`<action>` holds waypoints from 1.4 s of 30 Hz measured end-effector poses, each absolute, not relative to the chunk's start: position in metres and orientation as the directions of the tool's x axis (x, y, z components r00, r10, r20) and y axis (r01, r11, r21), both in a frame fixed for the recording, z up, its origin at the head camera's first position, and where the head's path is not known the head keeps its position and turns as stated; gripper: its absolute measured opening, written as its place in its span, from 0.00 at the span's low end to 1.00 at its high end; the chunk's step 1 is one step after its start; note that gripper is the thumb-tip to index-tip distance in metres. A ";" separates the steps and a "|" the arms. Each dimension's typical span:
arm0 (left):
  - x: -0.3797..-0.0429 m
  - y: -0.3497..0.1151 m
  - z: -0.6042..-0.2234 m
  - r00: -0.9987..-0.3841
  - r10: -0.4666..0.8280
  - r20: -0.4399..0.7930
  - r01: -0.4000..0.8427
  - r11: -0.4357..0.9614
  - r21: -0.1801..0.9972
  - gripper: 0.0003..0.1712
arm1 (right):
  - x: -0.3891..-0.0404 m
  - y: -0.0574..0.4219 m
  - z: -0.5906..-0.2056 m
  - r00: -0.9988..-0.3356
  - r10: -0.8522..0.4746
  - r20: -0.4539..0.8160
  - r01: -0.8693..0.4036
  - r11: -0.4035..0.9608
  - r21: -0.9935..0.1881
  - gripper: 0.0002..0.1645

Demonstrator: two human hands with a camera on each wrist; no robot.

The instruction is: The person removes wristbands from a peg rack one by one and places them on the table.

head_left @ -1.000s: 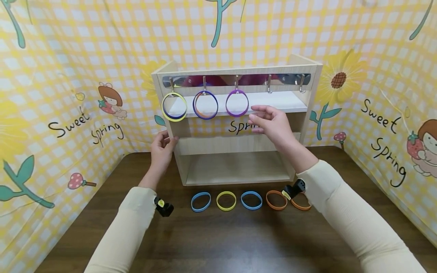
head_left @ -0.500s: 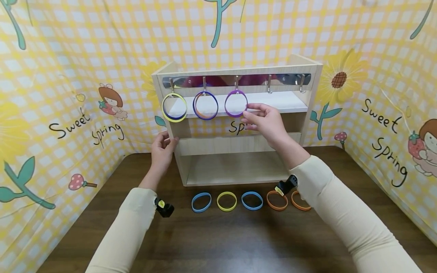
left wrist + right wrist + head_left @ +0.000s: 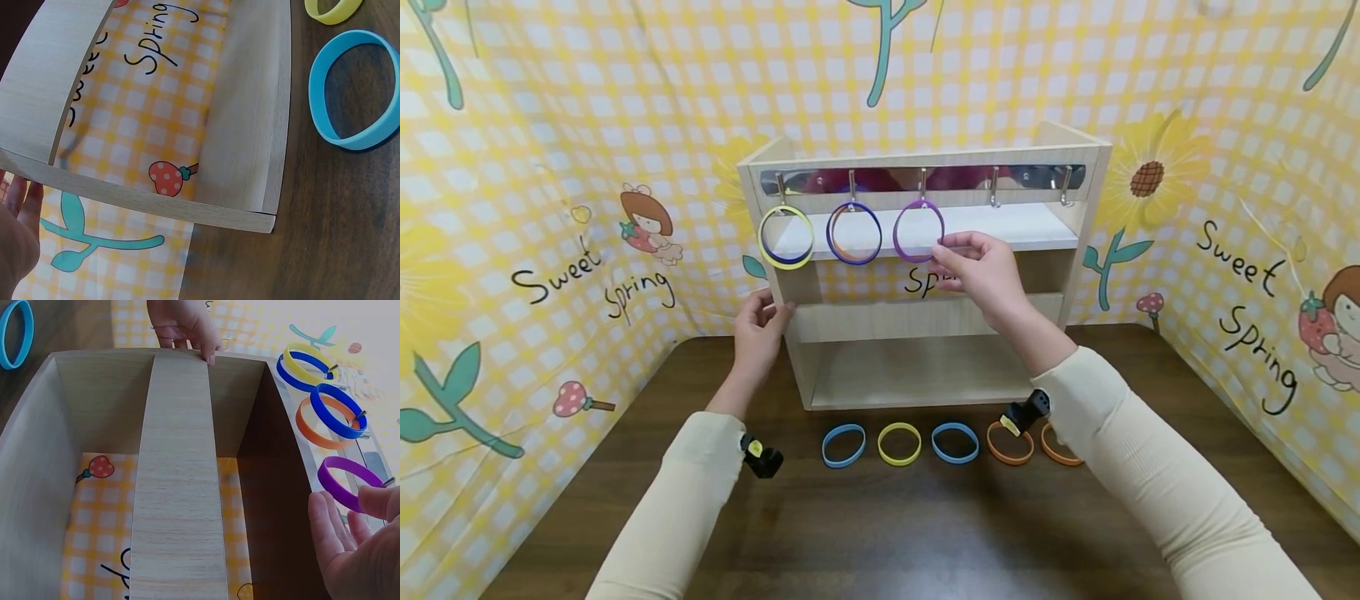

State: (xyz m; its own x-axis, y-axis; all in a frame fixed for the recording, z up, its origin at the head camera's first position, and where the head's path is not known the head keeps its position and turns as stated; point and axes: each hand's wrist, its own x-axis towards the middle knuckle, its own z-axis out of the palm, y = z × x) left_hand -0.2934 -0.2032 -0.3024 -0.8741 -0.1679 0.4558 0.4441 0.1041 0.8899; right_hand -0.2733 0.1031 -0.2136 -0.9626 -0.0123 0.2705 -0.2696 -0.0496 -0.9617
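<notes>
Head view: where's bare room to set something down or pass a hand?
Bare: the tabletop between the sleeves, in front of the band row; the visible bottom shelf; both hooks right of the purple band. Crowded: the three left hooks, carrying bands, the right hand pinching the purple one; the row's right end, partly behind the right sleeve.

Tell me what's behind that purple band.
Through the purple band, the head view shows the white shelf. The fingers of the right hand hide whatever is behind the band's lower right side.
</notes>
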 end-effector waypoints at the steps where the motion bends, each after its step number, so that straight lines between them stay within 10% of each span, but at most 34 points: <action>1: -0.294 -0.203 -0.302 -0.873 -0.163 0.459 0.448 0.103 0.888 0.21 | -0.273 0.103 -0.214 -0.962 -0.007 0.273 -0.272 -0.069 -0.960 0.17; 24: -0.295 -0.205 -0.305 -0.863 -0.163 0.479 0.469 0.093 0.878 0.20 | -0.260 0.108 -0.202 -0.938 0.036 0.344 -0.338 -0.304 -0.891 0.10; 42: -0.309 -0.212 -0.317 -0.859 -0.162 0.485 0.477 0.089 0.874 0.21 | -0.221 0.108 -0.265 -0.953 -0.158 0.258 -0.231 -0.172 -0.958 0.18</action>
